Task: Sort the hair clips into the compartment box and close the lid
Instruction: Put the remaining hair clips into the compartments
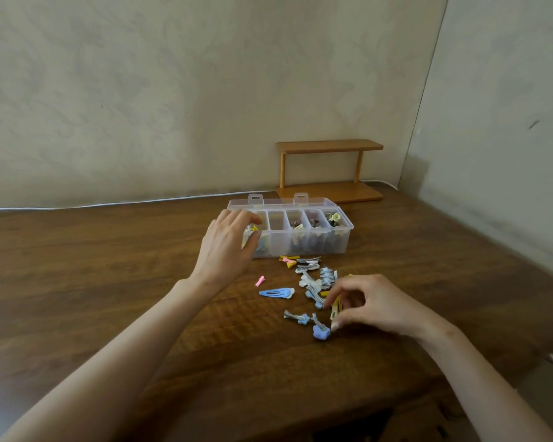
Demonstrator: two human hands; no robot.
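A clear plastic compartment box [342, 239] stands open on the wooden table, its lid [281, 202] tipped back. Several of its compartments hold clips. My left hand [229, 245] hovers over the leftmost compartment, where a yellow clip [253, 229] shows at the fingertips; I cannot tell whether the fingers grip it. A loose pile of hair clips [313, 275] lies in front of the box. My right hand [374, 303] pinches a yellow clip [335, 306] at the pile's near right edge. A blue snap clip [276, 293] and a small pink clip [260, 281] lie apart to the left.
A small two-tier wooden shelf [329, 170] stands behind the box against the wall. A white cable [109, 204] runs along the table's far edge. The table's front edge [300, 419] is close to my body.
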